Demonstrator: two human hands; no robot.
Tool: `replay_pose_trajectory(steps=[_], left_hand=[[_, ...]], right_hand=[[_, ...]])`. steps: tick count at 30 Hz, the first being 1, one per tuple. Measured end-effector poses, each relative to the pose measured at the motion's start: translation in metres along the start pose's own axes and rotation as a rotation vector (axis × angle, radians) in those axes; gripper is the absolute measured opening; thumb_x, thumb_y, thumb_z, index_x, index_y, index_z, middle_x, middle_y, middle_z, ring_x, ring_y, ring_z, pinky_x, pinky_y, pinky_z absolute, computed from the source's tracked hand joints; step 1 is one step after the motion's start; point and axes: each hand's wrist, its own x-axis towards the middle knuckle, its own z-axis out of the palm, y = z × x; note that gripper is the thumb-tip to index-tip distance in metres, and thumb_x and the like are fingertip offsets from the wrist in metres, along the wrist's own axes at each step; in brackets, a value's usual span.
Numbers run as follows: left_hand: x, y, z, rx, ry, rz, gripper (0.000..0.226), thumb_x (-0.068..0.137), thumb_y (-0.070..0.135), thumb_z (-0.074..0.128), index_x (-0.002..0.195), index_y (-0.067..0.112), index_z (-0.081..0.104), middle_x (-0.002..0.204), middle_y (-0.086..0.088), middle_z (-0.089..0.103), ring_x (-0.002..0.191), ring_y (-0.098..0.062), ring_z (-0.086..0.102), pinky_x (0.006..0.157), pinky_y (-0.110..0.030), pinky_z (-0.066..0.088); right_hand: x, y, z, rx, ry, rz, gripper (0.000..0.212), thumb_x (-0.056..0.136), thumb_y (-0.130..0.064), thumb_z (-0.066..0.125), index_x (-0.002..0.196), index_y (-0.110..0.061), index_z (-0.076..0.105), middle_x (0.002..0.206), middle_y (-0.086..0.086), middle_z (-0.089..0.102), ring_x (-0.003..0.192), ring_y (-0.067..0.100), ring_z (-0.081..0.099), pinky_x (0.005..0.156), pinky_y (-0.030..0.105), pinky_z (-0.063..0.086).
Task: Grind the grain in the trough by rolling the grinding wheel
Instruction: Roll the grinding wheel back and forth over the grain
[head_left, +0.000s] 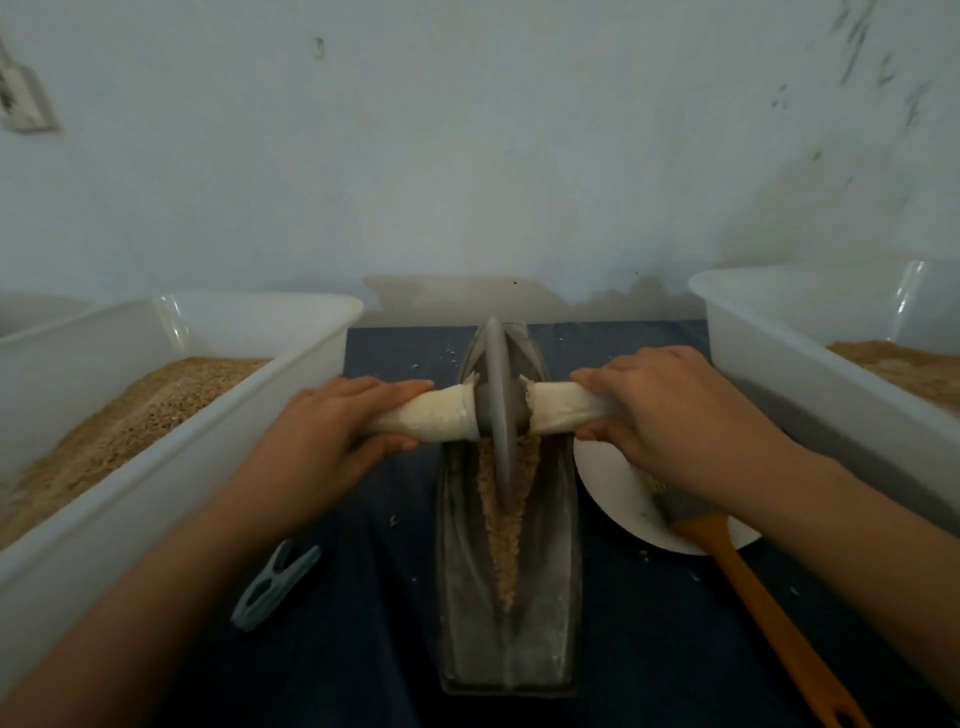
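Grain (503, 525) sits down the trough (506, 613) groove on the counter (374, 623). Left hand (332, 436) and right hand (670, 410) each grip a cloth-wrapped handle, so pressure on the grinding wheel (497, 405) stays even, I'd guess.

Matt grey metal wheel (494, 395), cloth-wrapped handles (426, 415), glossy white plastic tubs (171, 415).

Both forearms bare, no sleeves or jewellery.

Grey grinding wheel (497, 410), tan grain (501, 525), dark blue cloth (649, 649).
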Motion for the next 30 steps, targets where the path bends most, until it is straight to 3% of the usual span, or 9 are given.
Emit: replay_pose_trajectory(steps=[4,8,12,16,19,24,26,28,30], left_hand=[[-0.011,-0.002,-0.027,-0.3,-0.284,-0.068,0.044,0.076,0.056,0.065,0.117,0.061,0.051,0.106,0.023,0.066,0.1,0.003,0.06,0.088,-0.017,0.046],[-0.017,-0.004,-0.047,-0.428,-0.541,-0.058,0.051,0.07,0.064,0.06,0.119,0.061,0.049,0.112,0.022,0.066,0.103,0.001,0.061,0.089,-0.021,0.047],[-0.015,-0.002,-0.038,-0.365,-0.391,-0.05,0.049,0.071,0.065,0.06,0.119,0.059,0.051,0.109,0.022,0.067,0.102,0.001,0.061,0.091,-0.025,0.046],[-0.006,0.003,-0.007,-0.109,-0.068,-0.038,0.051,0.083,0.037,0.061,0.129,0.044,0.042,0.104,0.01,0.063,0.097,-0.014,0.06,0.086,-0.031,0.046],[0.001,0.003,0.007,0.086,0.055,0.015,0.056,0.086,0.025,0.064,0.137,0.028,0.042,0.109,-0.001,0.064,0.098,-0.021,0.058,0.086,-0.039,0.045],[-0.006,0.002,-0.008,-0.115,-0.058,-0.012,0.052,0.08,0.033,0.066,0.125,0.048,0.045,0.102,0.014,0.064,0.094,-0.009,0.06,0.084,-0.028,0.046],[-0.01,-0.001,-0.022,-0.274,-0.207,-0.055,0.051,0.076,0.046,0.067,0.122,0.058,0.049,0.105,0.017,0.067,0.099,-0.002,0.061,0.089,-0.028,0.047],[-0.014,-0.003,-0.036,-0.367,-0.392,-0.046,0.048,0.076,0.057,0.067,0.12,0.06,0.05,0.109,0.022,0.067,0.102,0.002,0.061,0.09,-0.024,0.048],[-0.017,-0.004,-0.044,-0.408,-0.496,-0.04,0.051,0.07,0.062,0.062,0.12,0.06,0.049,0.111,0.023,0.066,0.102,0.003,0.061,0.089,-0.018,0.047]], right_hand=[[-0.007,-0.004,-0.03,0.086,-0.161,-0.077,0.029,0.083,-0.056,0.055,0.099,-0.033,0.06,0.083,-0.008,0.063,0.076,0.007,0.056,0.064,0.025,0.035],[-0.02,-0.005,-0.059,0.272,-0.318,-0.104,0.032,0.074,-0.064,0.053,0.091,-0.039,0.062,0.065,-0.014,0.057,0.062,-0.003,0.052,0.051,0.018,0.029],[-0.014,-0.002,-0.047,0.249,-0.313,-0.043,0.03,0.08,-0.059,0.054,0.102,-0.04,0.061,0.069,-0.013,0.058,0.06,0.001,0.051,0.057,0.021,0.036],[0.003,-0.001,-0.01,0.109,-0.084,0.036,0.042,0.089,-0.051,0.05,0.128,-0.039,0.047,0.112,-0.01,0.062,0.101,0.013,0.055,0.088,0.032,0.043],[0.006,0.002,0.006,0.04,0.025,0.054,0.047,0.092,-0.05,0.045,0.135,-0.034,0.04,0.122,-0.008,0.057,0.11,0.014,0.051,0.095,0.03,0.035],[-0.002,-0.002,-0.013,0.01,-0.059,-0.03,0.034,0.086,-0.055,0.05,0.114,-0.036,0.054,0.1,-0.009,0.063,0.091,0.012,0.056,0.08,0.028,0.039],[-0.007,-0.004,-0.032,0.085,-0.182,-0.063,0.032,0.083,-0.058,0.054,0.105,-0.034,0.06,0.087,-0.011,0.064,0.078,0.004,0.056,0.07,0.025,0.042],[-0.014,-0.004,-0.049,0.184,-0.293,-0.096,0.031,0.079,-0.061,0.055,0.095,-0.035,0.062,0.07,-0.013,0.059,0.064,0.0,0.053,0.057,0.019,0.035],[-0.019,-0.003,-0.059,0.24,-0.334,-0.115,0.031,0.075,-0.066,0.053,0.082,-0.036,0.059,0.064,-0.016,0.055,0.064,-0.004,0.051,0.052,0.02,0.03]])
